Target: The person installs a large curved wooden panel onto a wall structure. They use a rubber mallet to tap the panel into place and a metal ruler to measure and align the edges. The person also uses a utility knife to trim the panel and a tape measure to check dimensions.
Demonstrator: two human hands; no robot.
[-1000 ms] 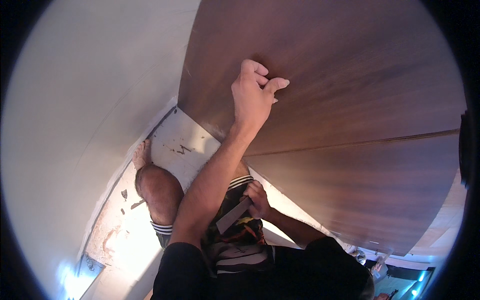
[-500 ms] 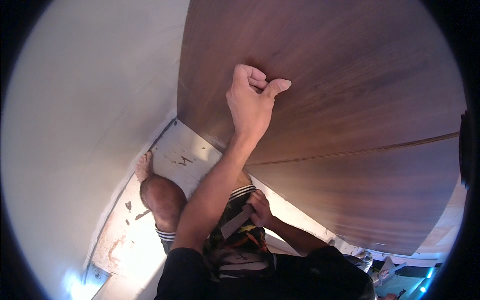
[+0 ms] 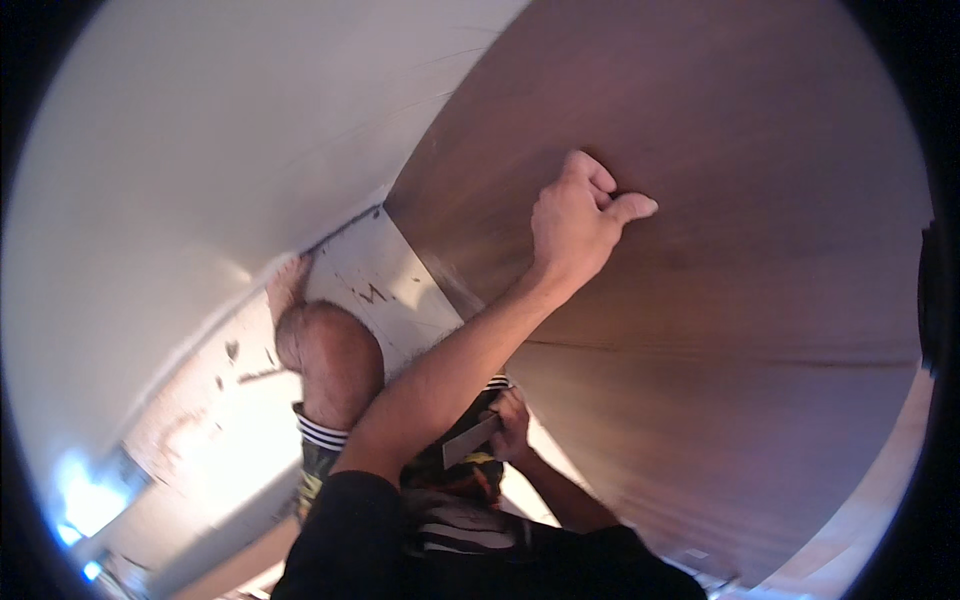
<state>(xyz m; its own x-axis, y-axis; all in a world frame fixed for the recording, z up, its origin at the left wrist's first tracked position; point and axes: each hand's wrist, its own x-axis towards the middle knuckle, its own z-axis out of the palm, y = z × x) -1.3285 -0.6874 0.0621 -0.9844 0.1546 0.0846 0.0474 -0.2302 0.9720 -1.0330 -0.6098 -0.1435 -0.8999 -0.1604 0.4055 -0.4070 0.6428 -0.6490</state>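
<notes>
My left hand is up against a large dark brown wood-grain panel. Its fingers are curled in and the thumb sticks out along the surface; what the fingertips hold, if anything, is hidden. Lower down, close to my lap, my right hand is closed round one end of a flat grey plate with straight edges. It looks like a scraper blade, but the hand covers its grip end. A thin horizontal seam crosses the panel below my left hand.
A pale wall meets the panel in a corner on the left. On the light floor lie dark scraps near my bare foot. A bright light glares at the lower left.
My view has turned, so the panel and corner appear shifted and tilted. My left hand now shows farther right on the panel, its fingers still curled. The grey plate stays in my right hand.
</notes>
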